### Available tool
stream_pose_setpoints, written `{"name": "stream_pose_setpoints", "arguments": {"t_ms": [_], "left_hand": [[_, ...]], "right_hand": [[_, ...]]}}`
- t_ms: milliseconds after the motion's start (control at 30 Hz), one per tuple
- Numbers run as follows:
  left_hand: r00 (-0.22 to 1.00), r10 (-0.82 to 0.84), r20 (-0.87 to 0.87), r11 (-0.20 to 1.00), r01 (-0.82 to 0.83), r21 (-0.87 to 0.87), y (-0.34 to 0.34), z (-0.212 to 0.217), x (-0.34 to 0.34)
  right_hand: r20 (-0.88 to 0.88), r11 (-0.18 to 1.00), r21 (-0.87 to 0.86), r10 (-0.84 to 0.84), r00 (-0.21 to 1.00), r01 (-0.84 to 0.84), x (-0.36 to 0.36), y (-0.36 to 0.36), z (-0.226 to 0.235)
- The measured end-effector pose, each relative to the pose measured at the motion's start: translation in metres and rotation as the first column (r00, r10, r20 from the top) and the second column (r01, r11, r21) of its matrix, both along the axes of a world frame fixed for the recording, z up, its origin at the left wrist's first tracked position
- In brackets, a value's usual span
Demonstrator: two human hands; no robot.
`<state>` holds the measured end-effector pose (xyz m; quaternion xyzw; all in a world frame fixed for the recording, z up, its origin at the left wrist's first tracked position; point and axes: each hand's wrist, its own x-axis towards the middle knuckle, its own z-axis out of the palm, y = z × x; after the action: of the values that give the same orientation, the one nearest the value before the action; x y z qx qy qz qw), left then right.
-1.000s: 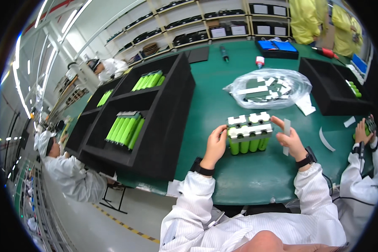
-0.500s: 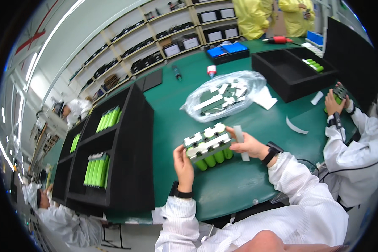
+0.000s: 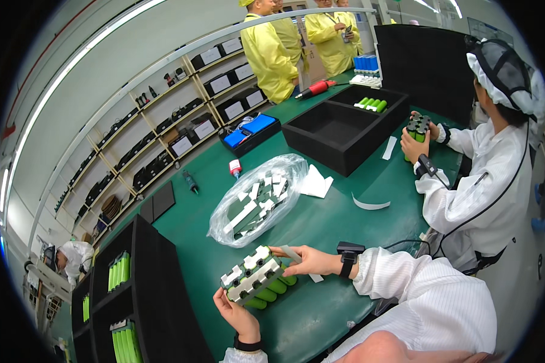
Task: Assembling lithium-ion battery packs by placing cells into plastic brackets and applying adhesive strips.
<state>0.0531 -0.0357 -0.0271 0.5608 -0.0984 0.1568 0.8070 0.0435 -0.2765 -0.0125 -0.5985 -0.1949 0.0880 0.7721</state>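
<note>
The green table [image 3: 321, 233] is taking up much of my view, and a black foam rack [image 3: 158, 266] is standing at its left edge, its walls parting more green cell blocks [image 3: 119, 273], I am guessing so they are not knocking together. Across the table a smaller black foam tray [image 3: 315, 148] is holding a few green cells [image 3: 370, 104] in one compartment. A clear bag [image 3: 290, 168] is lying open-looking just beyond the work, probably so its white and dark pieces [image 3: 248, 213] are staying within reach. In front of the wearer, a block of green cells [image 3: 265, 291] is sitting tilted between both hands, its pale-capped face turning upward, seemingly to be easy to see; I am not able to tell whether its underside is touching the table. The left hand [image 3: 239, 316] is curling part-closed around the block's near left end, fingertips pressing on it. The right hand [image 3: 312, 261] is reaching its fingers to the far right corner, thumb and fingers nearly closing on a pale strip [image 3: 291, 253], so the block is lying just left of those fingertips, and the strip is crossing beside it
</note>
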Motion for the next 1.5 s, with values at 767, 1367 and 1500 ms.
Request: {"name": "stream_pose_setpoints", "arguments": {"t_ms": [767, 1367, 1500], "left_hand": [[0.962, 0.255, 0.095, 0.851, -0.270, 0.451, 0.011, -0.011, -0.005], [0.982, 0.190, -0.020, 0.882, -0.162, 0.442, 0.007, 0.004, -0.024], [0.986, 0.167, -0.004, 0.891, -0.149, 0.429, 0.010, -0.001, -0.021]], "right_hand": [[0.213, 0.949, -0.191, -0.211, 0.954, 0.253, 0.002, 0.004, -0.021], [0.266, 0.960, -0.104, -0.224, 0.938, 0.259, -0.002, 0.011, -0.013], [0.221, 0.964, -0.127, -0.202, 0.954, 0.234, 0.000, 0.011, -0.013]]}}
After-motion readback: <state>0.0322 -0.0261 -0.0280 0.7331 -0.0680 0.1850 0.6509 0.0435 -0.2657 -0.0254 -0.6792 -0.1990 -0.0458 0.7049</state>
